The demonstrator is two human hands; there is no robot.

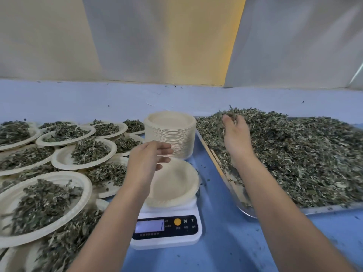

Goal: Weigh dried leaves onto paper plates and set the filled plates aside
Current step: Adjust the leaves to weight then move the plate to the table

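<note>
Gripping dried leaves [294, 154] in the right hand [235, 134]'s curled fingers over the tray [334, 208]; facing a leftward carry to the empty plate [174, 185] on the scale [167, 228], beneath the slack, straight-fingered left hand [149, 160].

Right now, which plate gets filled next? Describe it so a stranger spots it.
Find the white scale front-centre on the table. The paper plate sits on it, below the left hand. Unlike the filled plates leftward and the stack behind, it is single and empty.
</note>
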